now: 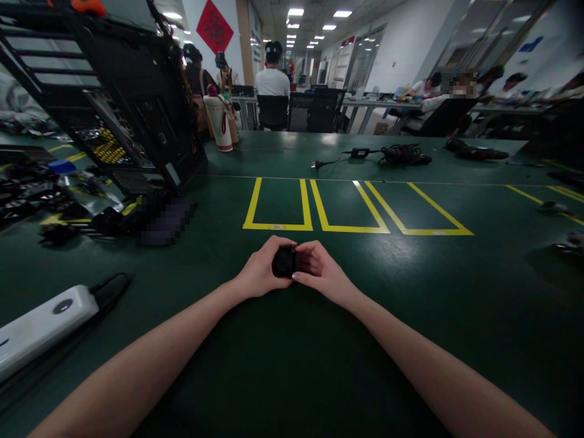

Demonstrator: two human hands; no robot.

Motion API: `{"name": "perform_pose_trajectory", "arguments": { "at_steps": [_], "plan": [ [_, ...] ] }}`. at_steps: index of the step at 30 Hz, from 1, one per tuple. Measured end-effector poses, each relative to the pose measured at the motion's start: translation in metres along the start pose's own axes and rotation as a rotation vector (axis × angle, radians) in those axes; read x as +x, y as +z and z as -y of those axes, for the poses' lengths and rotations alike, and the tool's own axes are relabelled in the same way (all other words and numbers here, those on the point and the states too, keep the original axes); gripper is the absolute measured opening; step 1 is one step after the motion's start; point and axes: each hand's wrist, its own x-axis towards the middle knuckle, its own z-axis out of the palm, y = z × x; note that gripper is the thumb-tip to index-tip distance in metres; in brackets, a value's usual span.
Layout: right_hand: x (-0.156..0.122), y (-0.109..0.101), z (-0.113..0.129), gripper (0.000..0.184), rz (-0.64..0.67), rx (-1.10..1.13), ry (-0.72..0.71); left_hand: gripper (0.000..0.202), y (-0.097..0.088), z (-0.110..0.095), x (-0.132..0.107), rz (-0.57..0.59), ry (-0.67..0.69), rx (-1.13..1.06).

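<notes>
Between my two hands is a small black object [283,263], roundish on its left side with a flat edge on its right; its exact kind does not show. My left hand [262,267] curls around the rounded side, thumb and fingers closed on it. From the right, my right hand [325,272] grips the flat edge with thumb below and fingertips above. Both hands are just over the green tabletop [292,353], short of the yellow tape outlines [278,227]. The face of the object is too dark to make out.
A black computer case [132,103] leans at the left, beside a white cup [219,121]. A white power strip [50,325] lies front left. A power adapter [360,153] with coiled cable [406,154] lies at the back. People sit at farther desks.
</notes>
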Motion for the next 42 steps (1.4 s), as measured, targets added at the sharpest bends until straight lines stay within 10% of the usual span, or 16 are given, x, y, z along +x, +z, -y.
{"name": "perform_pose_trajectory", "arguments": {
  "at_steps": [42],
  "plan": [
    [-0.0014,0.0039,-0.0023,0.032,-0.058,-0.045,-0.016,0.055,-0.0023,-0.0015,0.0004,0.013,0.010,0.007]
  ]
}}
